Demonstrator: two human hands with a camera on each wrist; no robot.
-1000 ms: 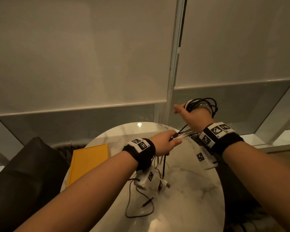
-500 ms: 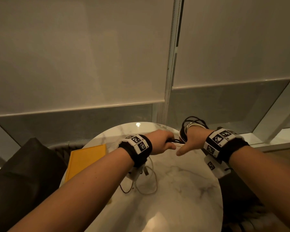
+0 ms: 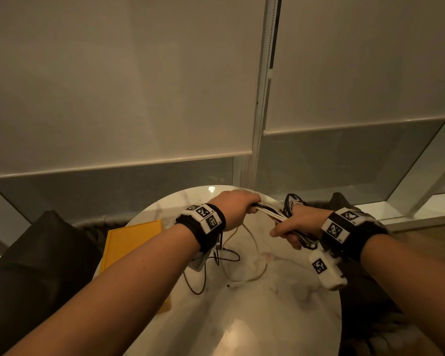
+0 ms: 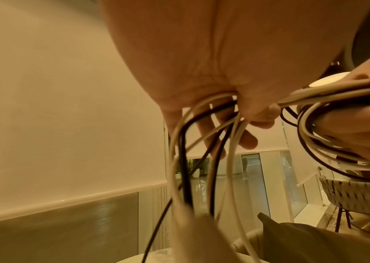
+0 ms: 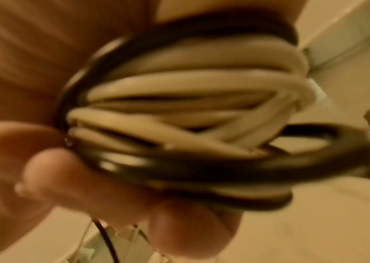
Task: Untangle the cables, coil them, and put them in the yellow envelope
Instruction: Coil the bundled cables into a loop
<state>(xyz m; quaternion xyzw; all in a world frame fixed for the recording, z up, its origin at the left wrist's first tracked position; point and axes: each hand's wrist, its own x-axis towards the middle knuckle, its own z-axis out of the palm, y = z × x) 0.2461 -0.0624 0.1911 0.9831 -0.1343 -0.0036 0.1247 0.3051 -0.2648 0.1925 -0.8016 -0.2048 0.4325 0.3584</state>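
Note:
My right hand (image 3: 293,227) grips a coil of black and white cables (image 5: 190,110) wound round its fingers above the round marble table (image 3: 267,317). A taut bundle of strands (image 3: 270,213) runs from the coil to my left hand (image 3: 234,209), which is curled round it. In the left wrist view the same strands (image 4: 202,160) hang down from my left fingers (image 4: 249,142). Loose black and white cable ends (image 3: 231,263) trail on the tabletop below. The yellow envelope (image 3: 131,242) lies flat at the table's left edge.
A dark cushion or chair (image 3: 31,265) stands left of the table. Roller blinds (image 3: 113,86) and a window frame (image 3: 262,98) fill the background. A woven chair (image 4: 357,195) shows in the left wrist view. Another dark seat (image 3: 370,304) is on the right.
My right hand has dropped from well above the table to table height and turned, winding the cables on. My left hand moved slightly up and away, still holding the strands. The loose ends have shifted.

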